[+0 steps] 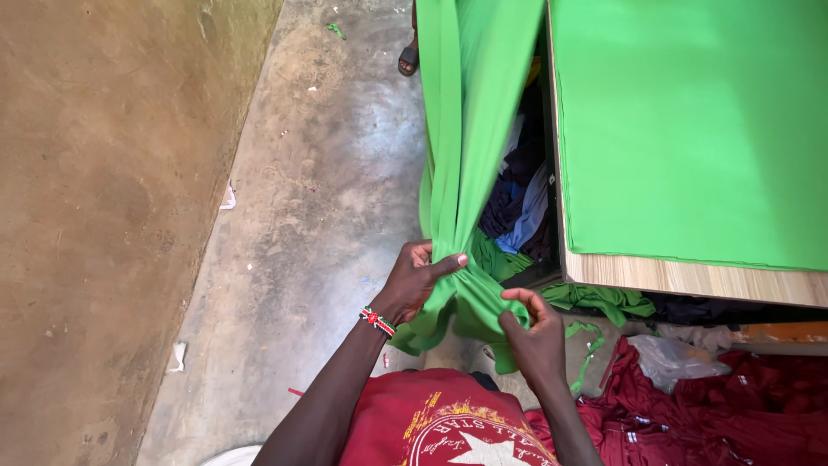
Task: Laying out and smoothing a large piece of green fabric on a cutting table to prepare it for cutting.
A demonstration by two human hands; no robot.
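A long piece of bright green fabric (470,129) hangs stretched from the top of the view down to my hands. My left hand (414,280), with a beaded bracelet on the wrist, pinches the gathered cloth with thumb over the bunch. My right hand (533,332) grips the bunched lower end of the same fabric just to the right. Both hands are close together above my red shirt.
A wooden table (690,276) covered with flat green cloth (690,129) stands at right. Dark and blue garments (517,207) are piled under it. Maroon clothes (733,406) and a plastic bag (673,358) lie at lower right. Another person's sandalled foot (408,59) shows on the concrete floor (319,190).
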